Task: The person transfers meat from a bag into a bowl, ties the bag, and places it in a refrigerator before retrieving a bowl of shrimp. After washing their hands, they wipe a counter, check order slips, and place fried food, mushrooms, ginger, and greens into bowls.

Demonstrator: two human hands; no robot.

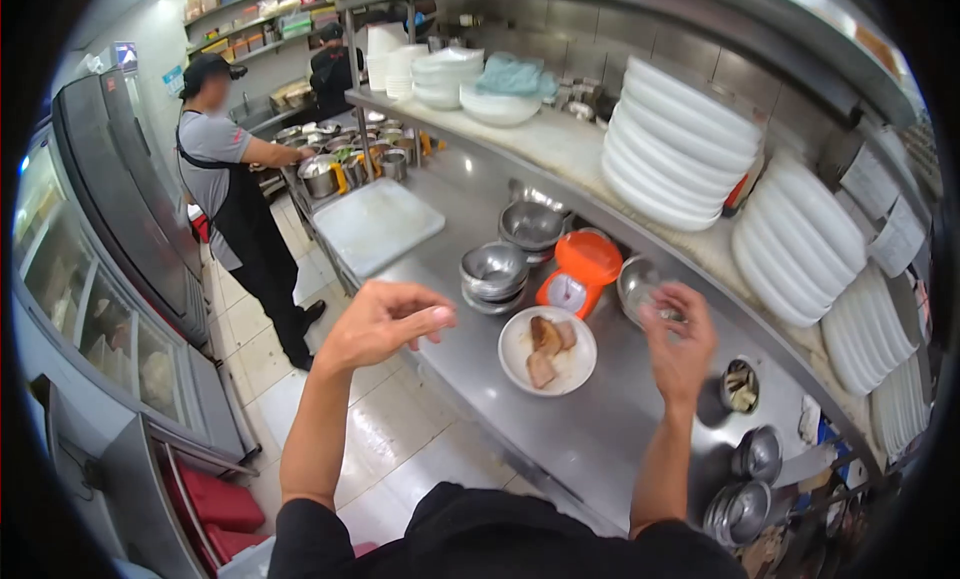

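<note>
A white bowl stands on the steel counter between my hands, with several browned pieces of meat in it. My left hand is raised to the left of the bowl, apart from it, fingers loosely bent and holding nothing. To the bowl's right, my right hand is also up in the air, its fingers bent and slightly blurred, with nothing visible in them. Just behind the bowl is an orange kitchen scale with a round dial and an orange pan.
Stacked metal bowls stand left of the scale. A white cutting board lies farther left. Above the counter runs a shelf with stacked white plates. A co-worker in a black apron stands by several pots.
</note>
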